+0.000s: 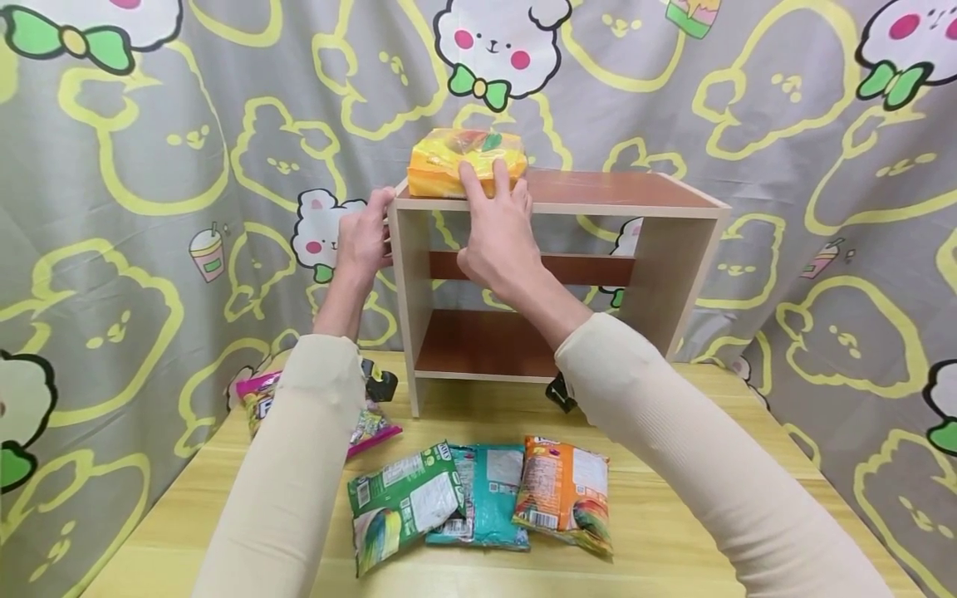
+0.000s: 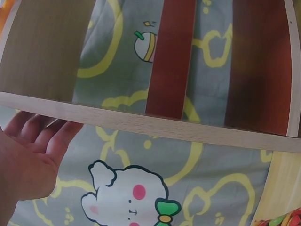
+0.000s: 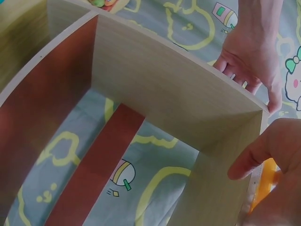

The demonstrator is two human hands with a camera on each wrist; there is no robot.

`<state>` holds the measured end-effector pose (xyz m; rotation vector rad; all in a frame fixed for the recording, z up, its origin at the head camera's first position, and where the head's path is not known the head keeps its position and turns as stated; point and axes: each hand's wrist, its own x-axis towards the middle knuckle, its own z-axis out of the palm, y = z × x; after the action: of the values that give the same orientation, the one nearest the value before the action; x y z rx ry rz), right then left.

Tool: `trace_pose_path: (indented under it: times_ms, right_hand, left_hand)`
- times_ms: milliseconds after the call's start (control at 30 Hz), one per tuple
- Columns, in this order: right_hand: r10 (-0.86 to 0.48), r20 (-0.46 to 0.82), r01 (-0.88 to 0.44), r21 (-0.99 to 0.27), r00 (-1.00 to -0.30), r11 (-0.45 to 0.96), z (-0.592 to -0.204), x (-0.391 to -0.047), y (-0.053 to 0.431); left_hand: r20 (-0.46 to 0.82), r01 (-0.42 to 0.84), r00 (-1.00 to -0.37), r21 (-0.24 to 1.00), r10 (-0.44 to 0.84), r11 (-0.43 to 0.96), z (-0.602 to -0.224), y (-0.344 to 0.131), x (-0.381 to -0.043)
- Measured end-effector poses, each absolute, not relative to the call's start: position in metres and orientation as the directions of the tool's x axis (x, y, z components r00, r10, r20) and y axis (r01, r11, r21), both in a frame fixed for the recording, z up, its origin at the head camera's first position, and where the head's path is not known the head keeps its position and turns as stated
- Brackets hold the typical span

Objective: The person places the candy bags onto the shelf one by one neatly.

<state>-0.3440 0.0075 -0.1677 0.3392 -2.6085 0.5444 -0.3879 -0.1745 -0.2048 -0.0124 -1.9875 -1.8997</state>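
Observation:
My right hand (image 1: 501, 228) presses its spread fingers on the front of a yellow-orange pack (image 1: 434, 170) with fruit printed on top. The pack lies on the left end of the top board of a small wooden shelf (image 1: 620, 189). In the right wrist view the thumb hangs below the edge of that board, beside a sliver of the orange pack (image 3: 267, 181). Against the outer face of the shelf's left side panel, near its top corner, rests my left hand (image 1: 364, 237); its fingertips are partly hidden behind the panel edge in the left wrist view.
Green (image 1: 407, 502), teal (image 1: 497, 490) and orange (image 1: 564, 490) candy bags lie on the wooden table (image 1: 658, 531) before the shelf. A pink-edged bag (image 1: 374, 436) lies to the left, partly behind the left sleeve. Patterned curtain (image 1: 845, 208) stands behind and on both sides.

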Motion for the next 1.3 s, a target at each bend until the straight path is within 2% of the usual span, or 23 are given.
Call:
trace_pose_path:
  times_ms: [200, 433, 800, 967, 1167, 1300]
  right_hand:
    - [-0.168, 0.499, -0.364, -0.327, -0.850, 0.872, -0.170, -0.344, 0.013]
    - [-0.230, 0.523, -0.393, -0.224, -0.820, 0.892, -0.175, -0.343, 0.018]
    - [-0.301, 0.560, -0.476, -0.197, -0.772, 0.857, -0.185, -0.333, 0.035]
    - [-0.287, 0.600, -0.521, -0.258, -0.746, 0.814, -0.190, -0.320, 0.042]
    - [-0.263, 0.682, -0.590, -0.302, -0.683, 0.749, -0.196, -0.302, 0.049]
    - [-0.260, 0.662, -0.583, -0.328, -0.703, 0.744, -0.205, -0.294, 0.055]
  left_hand:
    - [0.276, 0.267, -0.926, 0.961, -0.259, 0.071, -0.205, -0.174, -0.388]
    - [0.280, 0.269, -0.926, 0.960, -0.253, 0.075, -0.204, -0.175, -0.388]
    - [0.285, 0.273, -0.924, 0.959, -0.256, 0.081, -0.205, -0.175, -0.389]
    - [0.283, 0.272, -0.923, 0.959, -0.261, 0.080, -0.206, -0.175, -0.390]
    - [0.279, 0.271, -0.923, 0.960, -0.263, 0.068, -0.206, -0.176, -0.390]
    - [0.267, 0.263, -0.926, 0.963, -0.267, 0.053, -0.206, -0.175, -0.390]
